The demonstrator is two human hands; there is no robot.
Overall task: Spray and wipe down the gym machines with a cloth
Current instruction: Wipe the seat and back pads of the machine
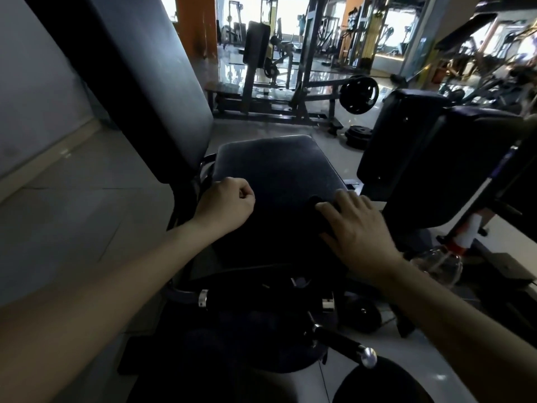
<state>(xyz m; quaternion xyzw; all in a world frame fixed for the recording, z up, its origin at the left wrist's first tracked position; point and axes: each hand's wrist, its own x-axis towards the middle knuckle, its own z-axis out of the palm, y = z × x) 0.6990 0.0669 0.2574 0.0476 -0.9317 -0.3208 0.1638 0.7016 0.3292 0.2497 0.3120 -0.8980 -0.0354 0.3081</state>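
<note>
In the head view, the person leans over the machine's seat pad (279,170), which lies between the tall backrest (151,82) on the left and a pair of upright side pads (421,158) on the right. The right hand (360,228) lies flat near the seat pad's right edge with its fingers straight and spread. It presses down on what looks like a dark cloth (315,199), of which only a fold shows ahead of the fingertips, hard to tell apart from the black upholstery. A flat palm suits wiping, since it spreads the pressure across the fabric. The left hand (225,202) is curled into a fist at the seat pad's left edge, close to the foot of the backrest. Nothing shows inside it, and it probably serves as a brace while the other arm works. The clear spray bottle (438,264) stands low beside the machine, to the right of the right wrist and within reach, apparently set aside so both hands stay free for wiping.
</note>
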